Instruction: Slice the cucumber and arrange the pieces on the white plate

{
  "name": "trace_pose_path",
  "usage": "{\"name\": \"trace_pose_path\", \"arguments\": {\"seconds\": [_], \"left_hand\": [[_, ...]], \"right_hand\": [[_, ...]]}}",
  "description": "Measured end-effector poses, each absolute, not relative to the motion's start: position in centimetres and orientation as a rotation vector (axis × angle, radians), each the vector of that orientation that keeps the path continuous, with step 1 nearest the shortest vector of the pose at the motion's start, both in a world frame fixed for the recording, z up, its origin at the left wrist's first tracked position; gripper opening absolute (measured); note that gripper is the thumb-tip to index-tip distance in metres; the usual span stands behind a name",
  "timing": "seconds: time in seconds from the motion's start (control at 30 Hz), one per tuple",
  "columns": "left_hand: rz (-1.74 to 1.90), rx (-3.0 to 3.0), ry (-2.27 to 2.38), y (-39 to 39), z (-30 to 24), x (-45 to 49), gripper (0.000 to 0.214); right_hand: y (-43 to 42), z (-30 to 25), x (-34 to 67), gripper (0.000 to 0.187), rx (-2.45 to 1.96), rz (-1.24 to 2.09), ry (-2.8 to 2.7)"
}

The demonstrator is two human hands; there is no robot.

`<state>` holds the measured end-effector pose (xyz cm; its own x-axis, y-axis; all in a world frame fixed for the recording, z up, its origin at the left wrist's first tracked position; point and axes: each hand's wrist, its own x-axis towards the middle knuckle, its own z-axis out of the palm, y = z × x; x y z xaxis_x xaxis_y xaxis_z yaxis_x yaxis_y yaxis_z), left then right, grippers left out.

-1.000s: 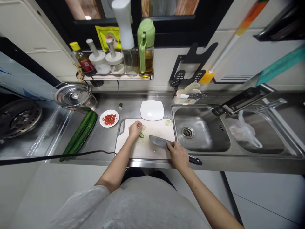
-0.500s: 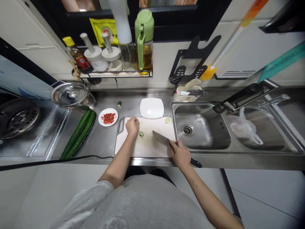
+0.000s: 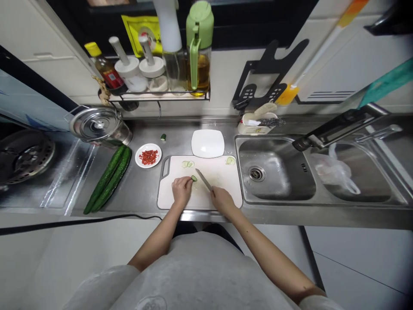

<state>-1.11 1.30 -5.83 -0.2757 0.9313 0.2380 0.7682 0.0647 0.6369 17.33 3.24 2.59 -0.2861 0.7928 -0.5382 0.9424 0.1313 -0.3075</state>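
Note:
My left hand (image 3: 182, 190) is closed on a small cucumber piece (image 3: 194, 178), its green skin showing at the fingertips, over the white cutting board (image 3: 171, 196). In my right hand (image 3: 222, 199) is a kitchen knife (image 3: 204, 179), its blade pointing up and left, just right of that piece; the fingers cover its handle. Thin pale cucumber slices (image 3: 188, 164) lie at the board's upper left. A few more slices (image 3: 230, 160) rest at its upper right corner. Behind the board sits a white rectangular plate (image 3: 208, 143).
Left of the board are a small plate of chopped red pieces (image 3: 148, 156), two whole cucumbers (image 3: 108, 180) and a cucumber end (image 3: 163, 137). A lidded steel pot (image 3: 100, 125) stands farther left. The double sink (image 3: 275, 172) adjoins the right side. A black cable (image 3: 97, 218) crosses the counter's front edge.
My left hand has come away from the slices at the upper left and moved nearer, taking hold of the small cucumber piece. My right hand has shifted left with the knife, its blade now steeper.

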Motion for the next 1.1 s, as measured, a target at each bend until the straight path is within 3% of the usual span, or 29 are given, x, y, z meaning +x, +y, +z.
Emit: {"name": "trace_pose_path", "arguments": {"seconds": [0.5, 1.1], "left_hand": [[1.377, 1.694, 1.889, 2.3, -7.9, 0.7, 0.015], [1.346, 1.711, 1.835, 2.1, -7.5, 0.8, 0.014]], "right_hand": [[3.0, 2.4, 16.7, 0.027, 1.625, -0.863, 2.150], [2.6, 3.9, 15.9, 0.025, 1.605, -0.804, 2.192]]}}
